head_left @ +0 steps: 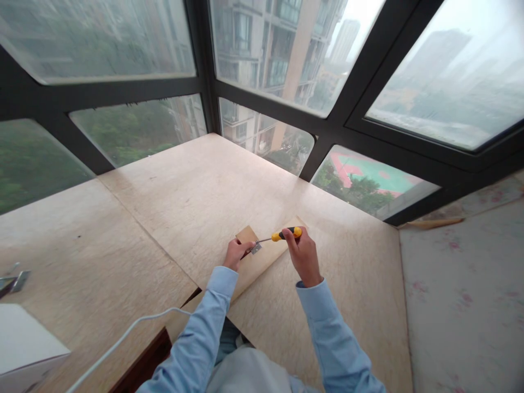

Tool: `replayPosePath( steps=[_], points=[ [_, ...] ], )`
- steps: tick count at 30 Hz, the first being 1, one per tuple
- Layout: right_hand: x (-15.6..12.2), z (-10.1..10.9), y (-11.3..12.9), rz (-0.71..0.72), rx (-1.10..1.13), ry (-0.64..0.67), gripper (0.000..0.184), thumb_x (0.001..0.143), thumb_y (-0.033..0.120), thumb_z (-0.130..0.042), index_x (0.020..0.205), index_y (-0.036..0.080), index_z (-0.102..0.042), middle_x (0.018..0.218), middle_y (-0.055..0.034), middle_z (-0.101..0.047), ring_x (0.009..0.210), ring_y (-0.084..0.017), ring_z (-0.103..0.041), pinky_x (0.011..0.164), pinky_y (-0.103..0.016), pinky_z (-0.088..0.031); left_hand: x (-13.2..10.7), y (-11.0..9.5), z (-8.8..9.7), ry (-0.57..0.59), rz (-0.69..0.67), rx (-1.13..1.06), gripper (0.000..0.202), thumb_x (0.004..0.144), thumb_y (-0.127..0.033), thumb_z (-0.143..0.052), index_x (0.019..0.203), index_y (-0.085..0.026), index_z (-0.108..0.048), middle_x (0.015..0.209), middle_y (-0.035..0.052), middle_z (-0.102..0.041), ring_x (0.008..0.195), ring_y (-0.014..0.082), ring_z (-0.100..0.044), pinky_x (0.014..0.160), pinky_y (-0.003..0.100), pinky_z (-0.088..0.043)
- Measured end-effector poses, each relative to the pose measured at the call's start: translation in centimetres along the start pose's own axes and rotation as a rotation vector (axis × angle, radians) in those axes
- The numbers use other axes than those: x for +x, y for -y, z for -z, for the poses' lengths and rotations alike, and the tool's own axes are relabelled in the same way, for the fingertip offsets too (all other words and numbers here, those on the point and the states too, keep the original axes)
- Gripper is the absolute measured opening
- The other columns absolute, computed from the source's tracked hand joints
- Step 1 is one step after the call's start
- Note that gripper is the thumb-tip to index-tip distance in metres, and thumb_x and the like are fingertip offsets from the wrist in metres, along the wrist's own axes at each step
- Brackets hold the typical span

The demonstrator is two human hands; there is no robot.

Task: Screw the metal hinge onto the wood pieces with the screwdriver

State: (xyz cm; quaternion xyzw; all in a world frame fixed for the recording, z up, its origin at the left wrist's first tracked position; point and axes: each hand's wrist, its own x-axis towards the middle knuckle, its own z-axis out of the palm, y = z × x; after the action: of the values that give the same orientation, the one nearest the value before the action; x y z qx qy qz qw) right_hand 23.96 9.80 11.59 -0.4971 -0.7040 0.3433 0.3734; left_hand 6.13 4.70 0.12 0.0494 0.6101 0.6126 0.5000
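My right hand [303, 254] is wrapped round the yellow and black handle of a screwdriver [287, 233]. Its shaft points left, and the tip meets a small silver metal hinge [256, 249]. The hinge sits at the edge of a small brown wooden board [246, 234]. My left hand [237, 254] grips this board from its left side, thumb pressed near the hinge. Any screw under the tip is too small to make out.
Pale marbled boards [184, 202] form the work surface, with a seam and a dark gap at the front. A white cable [135, 325] runs to a white box [28, 341] at left. Dark-framed windows [262, 101] enclose the back; a papered wall [462, 295] stands right.
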Motion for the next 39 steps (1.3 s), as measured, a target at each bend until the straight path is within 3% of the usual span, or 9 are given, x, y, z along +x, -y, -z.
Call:
replayPosePath(
  steps=[3, 6, 10, 17, 21, 25, 28, 31, 39],
  points=[
    [0.1, 0.7, -0.1, 0.010, 0.131, 0.039, 0.029, 0.079, 0.039, -0.068, 0.099, 0.020, -0.060, 0.082, -0.0028, -0.066, 0.072, -0.019, -0.063, 0.071, -0.037, -0.056, 0.0, 0.0, 0.0, -0.004, 0.000, -0.007, 0.033, 0.051, -0.009, -0.081, 0.081, -0.009, -0.067, 0.073, 0.0073, -0.072, 0.063, 0.0180, -0.068, 0.060, 0.027, -0.055],
    [0.1, 0.9, -0.6, 0.027, 0.419, 0.129, 0.052, 0.070, 0.025, -0.073, 0.119, 0.023, -0.055, 0.116, -0.0079, -0.064, 0.105, -0.023, -0.065, 0.092, -0.043, -0.054, 0.0, 0.0, 0.0, -0.010, -0.006, -0.001, 0.034, 0.050, -0.009, -0.082, 0.080, -0.009, -0.067, 0.073, 0.0069, -0.072, 0.063, 0.0180, -0.068, 0.059, 0.027, -0.055],
    [-0.2, -0.2, -1.1, -0.057, 0.625, 0.104, 0.058, 0.069, 0.028, -0.078, 0.121, 0.026, -0.052, 0.134, -0.0103, -0.055, 0.122, -0.027, -0.058, 0.105, -0.052, -0.046, 0.0, 0.0, 0.0, -0.013, -0.019, 0.007, 0.035, 0.048, -0.012, -0.084, 0.078, -0.009, -0.066, 0.071, 0.0065, -0.071, 0.060, 0.0171, -0.066, 0.057, 0.026, -0.053],
    [-0.6, -4.4, -2.0, -0.105, 0.911, -0.298, 0.046, 0.071, 0.039, -0.081, 0.098, 0.024, -0.048, 0.123, -0.0092, -0.061, 0.120, -0.025, -0.060, 0.102, -0.054, -0.049, -0.2, -0.2, 0.0, -0.008, -0.024, -0.005, 0.033, 0.048, -0.011, -0.084, 0.076, -0.010, -0.067, 0.072, 0.0065, -0.072, 0.062, 0.0180, -0.067, 0.058, 0.027, -0.054],
    [-0.2, -6.0, -2.5, -0.117, 0.953, -0.390, 0.046, 0.069, 0.039, -0.081, 0.093, 0.025, -0.044, 0.120, -0.0075, -0.062, 0.114, -0.022, -0.062, 0.093, -0.046, -0.054, -0.1, 0.0, 0.0, -0.002, -0.029, -0.012, 0.033, 0.048, -0.012, -0.085, 0.076, -0.010, -0.067, 0.072, 0.0066, -0.072, 0.063, 0.0180, -0.068, 0.060, 0.028, -0.055],
    [-0.4, -7.7, -2.3, -0.198, 0.925, -0.427, 0.043, 0.071, 0.043, -0.078, 0.093, 0.024, -0.046, 0.115, -0.0067, -0.063, 0.099, -0.017, -0.065, 0.088, -0.038, -0.054, 0.1, 0.1, 0.0, -0.013, -0.042, -0.014, 0.033, 0.046, -0.011, -0.084, 0.075, -0.010, -0.068, 0.072, 0.0067, -0.073, 0.063, 0.0182, -0.068, 0.060, 0.027, -0.055],
    [-0.7, -8.4, -2.1, -0.200, 0.870, -0.372, 0.041, 0.074, 0.046, -0.075, 0.095, 0.022, -0.049, 0.109, -0.0072, -0.066, 0.095, -0.016, -0.065, 0.091, -0.037, -0.051, 0.2, 0.2, 0.0, -0.009, -0.053, -0.014, 0.034, 0.046, -0.012, -0.084, 0.075, -0.009, -0.068, 0.072, 0.0074, -0.073, 0.065, 0.0196, -0.068, 0.060, 0.028, -0.055],
    [-0.7, -8.2, -1.9, -0.176, 0.856, -0.309, 0.038, 0.077, 0.045, -0.072, 0.096, 0.021, -0.049, 0.106, -0.0080, -0.068, 0.094, -0.017, -0.065, 0.090, -0.038, -0.051, 0.1, 0.3, 0.1, 0.036, -0.055, -0.027, 0.037, 0.046, -0.015, -0.085, 0.078, -0.009, -0.069, 0.075, 0.0088, -0.074, 0.068, 0.0208, -0.069, 0.063, 0.029, -0.055],
    [-0.8, -7.4, -1.4, -0.129, 0.840, -0.308, 0.032, 0.079, 0.041, -0.071, 0.096, 0.022, -0.050, 0.104, -0.0073, -0.069, 0.099, -0.018, -0.066, 0.091, -0.039, -0.051, -0.3, 0.2, 0.2, 0.071, -0.069, -0.035, 0.039, 0.046, -0.019, -0.087, 0.080, -0.009, -0.070, 0.079, 0.0094, -0.074, 0.068, 0.0202, -0.068, 0.063, 0.029, -0.055]
  ],
)
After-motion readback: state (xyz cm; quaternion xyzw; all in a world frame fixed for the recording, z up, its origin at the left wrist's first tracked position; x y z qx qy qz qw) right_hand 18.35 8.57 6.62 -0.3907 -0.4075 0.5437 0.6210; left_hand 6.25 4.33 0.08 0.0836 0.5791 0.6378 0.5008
